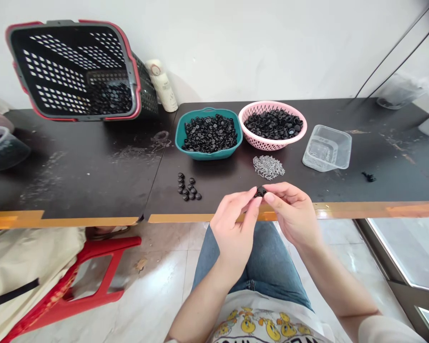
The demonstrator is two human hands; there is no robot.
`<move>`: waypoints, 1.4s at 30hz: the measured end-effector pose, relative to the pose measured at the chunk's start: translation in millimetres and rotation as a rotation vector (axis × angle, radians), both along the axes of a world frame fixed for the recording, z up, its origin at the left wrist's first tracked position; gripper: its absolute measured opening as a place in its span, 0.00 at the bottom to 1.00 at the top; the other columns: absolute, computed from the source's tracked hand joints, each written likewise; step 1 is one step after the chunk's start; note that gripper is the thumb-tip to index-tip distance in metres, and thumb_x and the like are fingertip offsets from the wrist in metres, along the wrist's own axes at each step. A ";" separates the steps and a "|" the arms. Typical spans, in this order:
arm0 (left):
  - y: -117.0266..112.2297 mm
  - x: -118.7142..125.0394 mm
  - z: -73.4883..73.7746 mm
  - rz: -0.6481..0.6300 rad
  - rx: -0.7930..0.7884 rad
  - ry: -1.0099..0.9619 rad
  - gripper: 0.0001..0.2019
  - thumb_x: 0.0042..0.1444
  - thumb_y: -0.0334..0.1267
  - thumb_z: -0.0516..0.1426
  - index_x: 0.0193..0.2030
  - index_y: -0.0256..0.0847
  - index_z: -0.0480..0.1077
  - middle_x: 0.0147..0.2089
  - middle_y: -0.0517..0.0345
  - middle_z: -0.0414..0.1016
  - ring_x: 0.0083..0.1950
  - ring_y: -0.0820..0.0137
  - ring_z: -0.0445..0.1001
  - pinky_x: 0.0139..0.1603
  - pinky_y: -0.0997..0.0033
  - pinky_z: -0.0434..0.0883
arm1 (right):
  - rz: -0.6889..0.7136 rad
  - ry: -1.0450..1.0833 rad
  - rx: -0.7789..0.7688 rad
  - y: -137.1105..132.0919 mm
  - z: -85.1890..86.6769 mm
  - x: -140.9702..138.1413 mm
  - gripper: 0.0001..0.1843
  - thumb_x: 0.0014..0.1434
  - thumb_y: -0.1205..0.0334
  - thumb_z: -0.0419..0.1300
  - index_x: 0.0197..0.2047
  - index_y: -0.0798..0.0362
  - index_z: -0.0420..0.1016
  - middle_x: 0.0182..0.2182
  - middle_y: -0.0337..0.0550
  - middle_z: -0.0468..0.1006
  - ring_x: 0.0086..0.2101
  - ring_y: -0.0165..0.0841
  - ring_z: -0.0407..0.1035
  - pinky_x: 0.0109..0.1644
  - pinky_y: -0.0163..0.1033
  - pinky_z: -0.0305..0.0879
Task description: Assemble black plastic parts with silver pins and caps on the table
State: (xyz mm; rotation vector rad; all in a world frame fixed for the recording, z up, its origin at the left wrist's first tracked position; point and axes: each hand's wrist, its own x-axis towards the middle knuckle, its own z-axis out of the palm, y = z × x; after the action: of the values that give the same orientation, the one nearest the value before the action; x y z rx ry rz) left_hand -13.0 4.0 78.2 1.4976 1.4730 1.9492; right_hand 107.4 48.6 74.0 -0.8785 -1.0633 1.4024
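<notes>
Above the table's front edge, my left hand (236,221) and my right hand (295,214) meet, fingertips pinched on a small black plastic part (260,191) between them. Its exact kind is too small to tell, and the fingers partly cover it. Just beyond lies a pile of small grey pins (269,167). To the left sit several round black caps (189,189) in a loose cluster. Farther back, a teal basin (209,155) holds many black discs, and beside it a pink basket (271,143) is filled with black ring-like pieces.
A clear plastic tub (338,151) with a few pins stands right of the basket. A large basket (137,90) lies tipped at back left, near a white bottle (165,89). Small black bits (369,176) lie at right. A red stool (109,278) is below left.
</notes>
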 end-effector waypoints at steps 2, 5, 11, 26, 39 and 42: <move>-0.2 0.1 0.9 -0.028 -0.002 -0.050 0.12 0.60 0.28 0.65 0.48 0.46 0.81 0.42 0.58 0.82 0.41 0.73 0.81 0.40 0.77 0.82 | -0.020 -0.024 0.048 -2.2 -0.4 0.5 0.10 0.52 0.58 0.77 0.39 0.40 0.87 0.36 0.37 0.86 0.38 0.33 0.79 0.46 0.37 0.77; -1.1 -0.1 2.9 -0.082 -0.038 -0.180 0.10 0.59 0.29 0.66 0.46 0.46 0.82 0.41 0.59 0.82 0.41 0.74 0.81 0.39 0.79 0.82 | 0.004 -0.038 0.098 -6.3 1.3 1.6 0.10 0.56 0.59 0.75 0.42 0.37 0.87 0.40 0.37 0.86 0.40 0.35 0.80 0.47 0.40 0.78; -5.7 -1.5 6.0 -0.195 -0.146 -0.363 0.09 0.58 0.34 0.67 0.45 0.44 0.82 0.41 0.55 0.81 0.40 0.72 0.81 0.40 0.75 0.83 | 0.018 -0.021 0.063 -11.9 7.1 1.4 0.09 0.56 0.58 0.75 0.41 0.38 0.87 0.40 0.38 0.87 0.39 0.36 0.80 0.47 0.43 0.78; -8.0 0.0 6.4 -0.220 -0.129 -0.379 0.10 0.59 0.31 0.66 0.46 0.46 0.82 0.42 0.57 0.81 0.41 0.74 0.80 0.42 0.78 0.83 | -0.001 0.034 -0.029 -14.2 9.9 0.0 0.11 0.53 0.56 0.76 0.41 0.40 0.87 0.38 0.38 0.87 0.38 0.35 0.80 0.48 0.42 0.78; -8.4 -0.4 6.6 -0.182 -0.149 -0.354 0.08 0.58 0.34 0.67 0.45 0.45 0.82 0.42 0.56 0.81 0.41 0.71 0.81 0.41 0.75 0.83 | 0.015 0.027 -0.060 -15.3 8.0 -0.4 0.10 0.53 0.56 0.76 0.40 0.40 0.87 0.38 0.40 0.87 0.40 0.39 0.80 0.49 0.47 0.78; -8.5 -0.8 6.7 -0.184 -0.146 -0.347 0.09 0.58 0.33 0.67 0.45 0.45 0.82 0.41 0.57 0.81 0.40 0.72 0.81 0.40 0.76 0.83 | 0.016 0.027 -0.056 -15.1 7.6 -0.2 0.10 0.53 0.55 0.76 0.40 0.40 0.87 0.38 0.40 0.87 0.40 0.39 0.80 0.49 0.47 0.78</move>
State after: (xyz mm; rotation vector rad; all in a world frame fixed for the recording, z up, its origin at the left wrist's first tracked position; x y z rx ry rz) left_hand -13.8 -4.6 84.9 1.1212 1.2499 1.8359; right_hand 107.2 33.6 81.6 -0.8913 -1.0170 1.4594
